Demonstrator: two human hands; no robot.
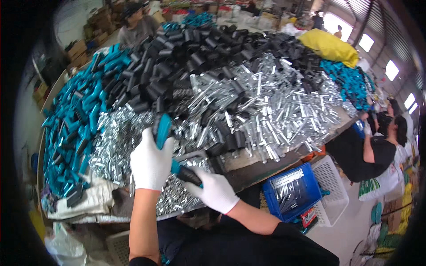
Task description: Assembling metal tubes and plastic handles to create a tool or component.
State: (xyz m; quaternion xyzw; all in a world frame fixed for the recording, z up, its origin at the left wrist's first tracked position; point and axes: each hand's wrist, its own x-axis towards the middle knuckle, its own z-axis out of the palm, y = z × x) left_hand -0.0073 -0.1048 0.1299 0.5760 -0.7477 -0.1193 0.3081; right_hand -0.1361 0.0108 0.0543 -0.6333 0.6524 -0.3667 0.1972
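Observation:
Both of my hands wear white gloves and work over the near edge of the heaped table. My left hand (153, 162) is closed around a teal-and-black handle (163, 129), which points up and away from me. Lower and to the right, my right hand (216, 191) grips a second teal-and-black handle (187, 174) by its black end. Its teal end reaches toward my left palm; whether it touches the glove I cannot tell. Small shiny metal parts (120, 142) are heaped beside my left hand, and finer metal pieces (173, 197) lie below the two handles.
Teal handles (73, 133) pile up at left, black tubes (164, 66) at the back, long metal rods (284, 106) at right. A blue crate (292, 190) and a white basket (330, 190) stand below the table edge. One person (136, 26) is across the table, another (384, 142) at right.

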